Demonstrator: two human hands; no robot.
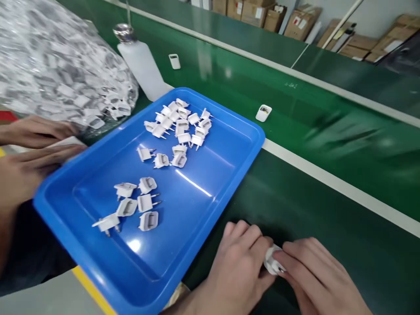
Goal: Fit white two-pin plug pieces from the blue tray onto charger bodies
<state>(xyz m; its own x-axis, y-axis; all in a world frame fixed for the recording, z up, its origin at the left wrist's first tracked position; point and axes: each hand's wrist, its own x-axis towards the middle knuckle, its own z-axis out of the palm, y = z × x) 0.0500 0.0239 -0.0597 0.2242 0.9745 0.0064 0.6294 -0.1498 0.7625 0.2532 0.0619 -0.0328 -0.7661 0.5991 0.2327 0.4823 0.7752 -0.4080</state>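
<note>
White plug (272,260) is being pinched by both grips, left hand (239,262) and right hand (316,271), over green desk (302,201); similar plugs (149,221) are being held in blue tray (183,210).

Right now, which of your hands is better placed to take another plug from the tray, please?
Probably my left hand: it is nearer the blue tray, with the right hand farther off, though both are on a white plug.

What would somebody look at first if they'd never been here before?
Probably the bright blue tray in the middle, with white plug pieces scattered inside. Then the shiny plastic bag of white parts at the upper left. At lower right, the person's left grip and right grip hold a small white piece.
</note>
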